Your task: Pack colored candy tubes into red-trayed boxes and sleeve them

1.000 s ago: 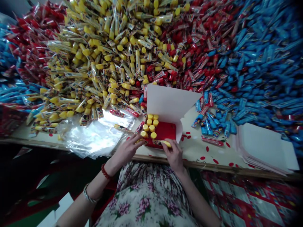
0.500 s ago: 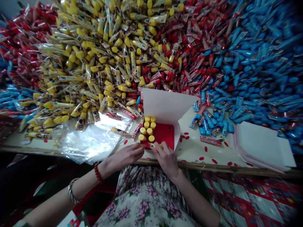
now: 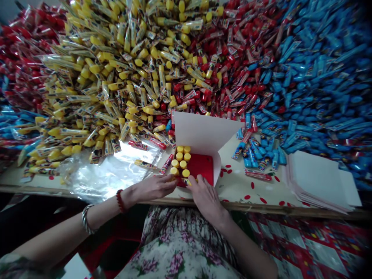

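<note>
A small open carton (image 3: 205,133) with a raised white flap and red inside stands at the table's front edge. Yellow-capped tubes (image 3: 183,164) stand upright in rows along its left side. My right hand (image 3: 205,198) pinches a yellow-capped tube (image 3: 186,181) with a printed wrapper at the carton's near side. Closed fingers of my left hand (image 3: 159,186) meet at the near left corner; what they grip is mostly hidden. Left of the carton lie a red tube (image 3: 166,164) and a yellow tube (image 3: 146,164).
Large heaps of wrapped yellow tubes (image 3: 113,77), red tubes (image 3: 232,58) and blue tubes (image 3: 319,77) cover the back of the table. Clear plastic bags (image 3: 104,174) lie at the left. A stack of flat white cartons (image 3: 319,180) rests at the front right.
Both hands stay at the carton's near side, with only a slight shift of the fingers and wrists. The view has tilted a little; the rows of yellow caps look the same.
</note>
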